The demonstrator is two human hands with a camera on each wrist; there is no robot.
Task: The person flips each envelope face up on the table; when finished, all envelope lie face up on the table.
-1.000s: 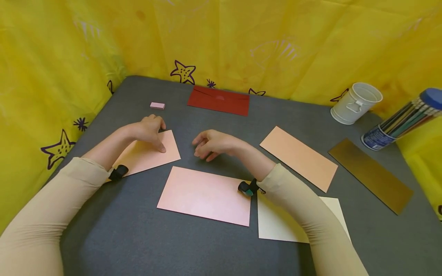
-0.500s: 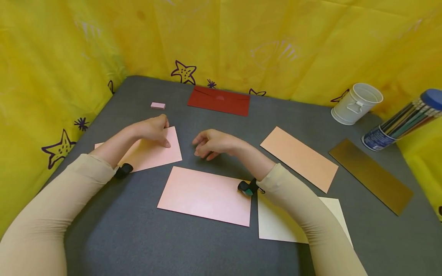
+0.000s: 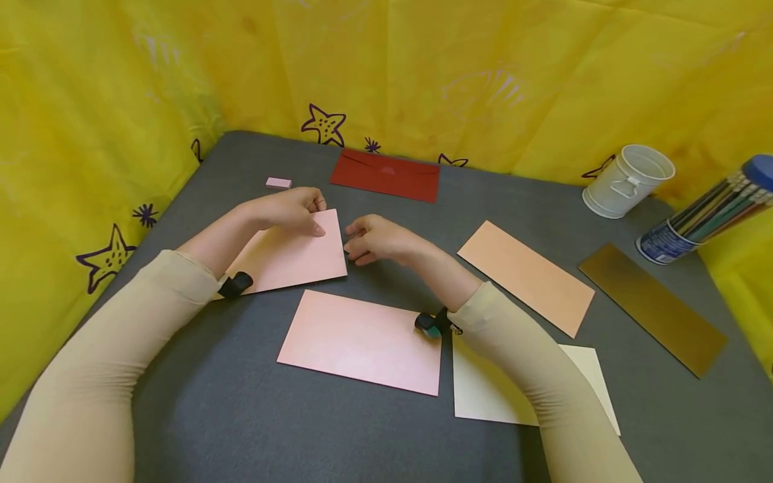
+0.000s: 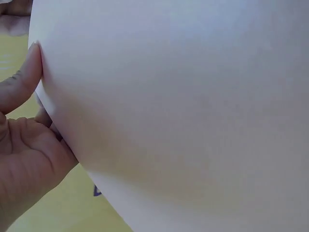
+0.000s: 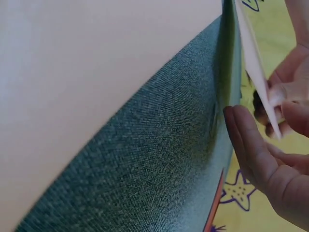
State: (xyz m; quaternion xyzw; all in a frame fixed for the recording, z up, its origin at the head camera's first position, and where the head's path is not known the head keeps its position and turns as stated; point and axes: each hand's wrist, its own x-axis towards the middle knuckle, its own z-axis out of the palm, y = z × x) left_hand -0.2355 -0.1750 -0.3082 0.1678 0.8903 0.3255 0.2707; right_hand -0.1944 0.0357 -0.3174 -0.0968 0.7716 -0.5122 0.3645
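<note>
- Pink paper sheet, its right end raised above the counter, pinched by the left hand
- Right hand, fingers loosely parted, just beside that sheet's right edge
- Second pink sheet, flat on the counter

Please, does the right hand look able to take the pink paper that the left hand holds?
Probably yes: the right hand looks empty and is close to the free edge of the pink paper, with nothing visible between them.
</note>
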